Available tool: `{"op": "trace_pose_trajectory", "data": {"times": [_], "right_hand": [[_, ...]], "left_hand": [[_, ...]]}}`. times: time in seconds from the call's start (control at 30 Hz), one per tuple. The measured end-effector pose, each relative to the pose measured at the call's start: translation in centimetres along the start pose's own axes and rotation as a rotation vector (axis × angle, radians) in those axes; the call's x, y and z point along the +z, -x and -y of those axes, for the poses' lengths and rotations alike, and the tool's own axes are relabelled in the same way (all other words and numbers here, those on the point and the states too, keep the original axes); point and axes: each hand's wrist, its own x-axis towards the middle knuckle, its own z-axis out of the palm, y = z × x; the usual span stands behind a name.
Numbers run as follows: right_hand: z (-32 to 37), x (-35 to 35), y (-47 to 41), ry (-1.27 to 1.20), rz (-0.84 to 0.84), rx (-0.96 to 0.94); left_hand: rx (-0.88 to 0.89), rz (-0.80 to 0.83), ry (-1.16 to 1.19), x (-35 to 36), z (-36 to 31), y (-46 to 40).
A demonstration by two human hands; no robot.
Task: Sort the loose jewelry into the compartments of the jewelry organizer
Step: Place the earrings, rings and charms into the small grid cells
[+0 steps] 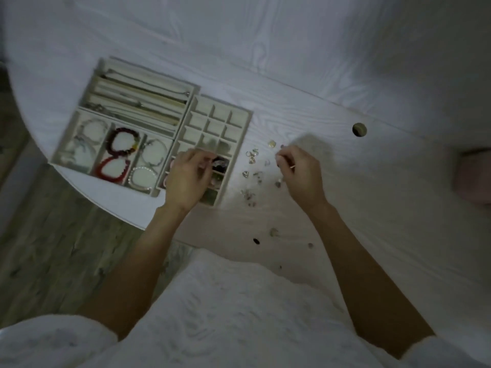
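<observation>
inspection taken with the small-cell tray [240,120] as landmark, working outward from my body.

nearest me, short of the tray: about four stray small pieces [273,232] lie on the white table [345,75], unsorted, one dark and oval.

my left hand [186,179] hangs over the near cells of the tray, fingers curled downward as if placing or pinching a piece; blur prevents me from confirming what, if anything, it holds. my right hand [300,171] is just right of the tray, thumb and forefinger pinched together above the loose pile; i judge it holds one small piece, though the piece itself is too small to make out.

loose jewelry [253,166], right of the tray: roughly a dozen small earrings or rings, scattered; exact count not possible.

the tray itself: three cells wide; several near cells hold items, about nine far cells appear bare.

left of the tray: bracelet tray [63,144], about six bracelets, including two red or dark beaded ones [122,140].

beyond that, far left of the tray: necklace tray [103,70], long channels with several chains, count unclear.

judgement: bracelets and necklaces done; small pieces partly sorted, perhaps half remaining.
</observation>
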Motion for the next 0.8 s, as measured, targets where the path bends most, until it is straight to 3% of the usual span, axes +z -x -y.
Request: {"op": "trace_pose_trajectory", "data": {"times": [0.13,0.23,0.43,0.57,0.63,0.8], "right_hand": [[4.5,5.2,-5.3,-0.247,0.092,0.077],[6.0,8.4,-7.8,-0.12,0.175,0.04],[8.5,13.3,-8.8,0.111,0.409,-0.213],[9.1,14.9,-8.2,0.187,0.498,-0.287],[9.1,15.0,-8.0,0.177,0.488,-0.265],[7.9,13.1,-7.4,0.084,0.208,-0.145]], "left_hand": [[-0.053,-0.084,-0.226,-1.3,4.3,-3.3],[-0.067,-0.087,-0.25,-1.3,6.1,-3.5],[-0.125,-0.17,-0.189,-1.8,8.7,-2.0],[-0.157,-0.109,-0.134,-2.1,9.5,-1.8],[-0.156,-0.085,-0.103,-2.3,9.5,-1.7],[-0.132,-0.086,-0.021,-2.4,9.6,-1.4]]}}
